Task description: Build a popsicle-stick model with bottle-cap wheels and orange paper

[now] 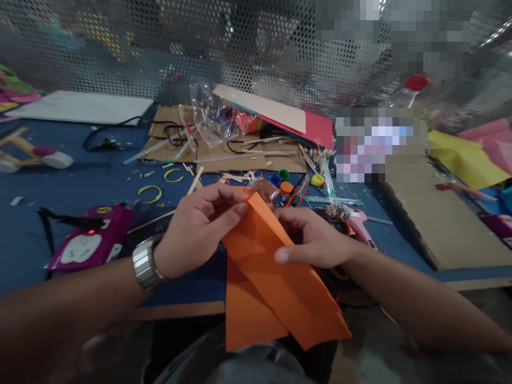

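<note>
1. Over the near table edge, one folded orange paper is held between two hands.
2. Its long axis runs from a tip at 11 o'clock, up by the fingers, down to a wide end at 5 o'clock above the lap; a second flap hangs toward 6 o'clock.
3. Left hand, with one watch on the wrist, pinches the tip.
4. Right hand grips the paper's right edge, thumb on top.
5. Three bottle caps lie at 12 o'clock of the tip, blue, green and orange.
6. One pink glue gun sits at 3 o'clock, just beside the right hand.
7. Two yellow rings lie at 10 o'clock on the blue table.
</note>
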Motion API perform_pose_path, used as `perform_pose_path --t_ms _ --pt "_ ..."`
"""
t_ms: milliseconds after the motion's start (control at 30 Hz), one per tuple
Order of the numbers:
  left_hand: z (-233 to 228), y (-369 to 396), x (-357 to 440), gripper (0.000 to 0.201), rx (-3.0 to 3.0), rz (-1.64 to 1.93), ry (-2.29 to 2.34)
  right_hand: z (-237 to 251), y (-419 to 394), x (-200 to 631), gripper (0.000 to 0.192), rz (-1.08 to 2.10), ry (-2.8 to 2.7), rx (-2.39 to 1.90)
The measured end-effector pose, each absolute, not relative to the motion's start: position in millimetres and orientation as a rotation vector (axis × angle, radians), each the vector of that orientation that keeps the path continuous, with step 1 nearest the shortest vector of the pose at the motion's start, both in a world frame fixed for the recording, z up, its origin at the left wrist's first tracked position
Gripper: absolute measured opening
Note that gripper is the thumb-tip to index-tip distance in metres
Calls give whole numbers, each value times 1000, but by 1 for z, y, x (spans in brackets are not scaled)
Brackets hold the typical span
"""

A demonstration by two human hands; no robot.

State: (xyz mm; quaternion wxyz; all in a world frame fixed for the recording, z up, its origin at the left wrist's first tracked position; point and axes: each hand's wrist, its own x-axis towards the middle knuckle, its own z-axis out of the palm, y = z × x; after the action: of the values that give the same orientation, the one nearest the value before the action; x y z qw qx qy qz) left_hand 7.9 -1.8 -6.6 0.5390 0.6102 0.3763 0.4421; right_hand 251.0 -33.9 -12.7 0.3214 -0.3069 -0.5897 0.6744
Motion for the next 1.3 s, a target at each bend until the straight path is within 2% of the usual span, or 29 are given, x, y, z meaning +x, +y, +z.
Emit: perform_pose_path --t_ms 100,233,333,500,700,933,1300 --pt "-8 -3 8 22 1502 1007 907 -9 -33 251 44 1668 -1534 -796" --pt "-9 -4 8 20 1567 977 891 -9 -33 249 36 1592 -1515 -872" --pt "-8 -6 8 20 1565 958 849 -11 -33 249 38 1492 -1560 -899" --pt "-6 -5 9 33 1516 810 719 -10 -31 249 43 1403 -1725 -933" --pt "-9 -1 11 36 1661 687 801 -9 -29 250 42 1414 -1948 -852" --pt "-7 0 10 35 1625 781 879 -10 -28 254 51 1402 -2050 -805" --pt "-6 1 10 31 1479 814 914 -11 -27 258 51 1465 -1998 -771"
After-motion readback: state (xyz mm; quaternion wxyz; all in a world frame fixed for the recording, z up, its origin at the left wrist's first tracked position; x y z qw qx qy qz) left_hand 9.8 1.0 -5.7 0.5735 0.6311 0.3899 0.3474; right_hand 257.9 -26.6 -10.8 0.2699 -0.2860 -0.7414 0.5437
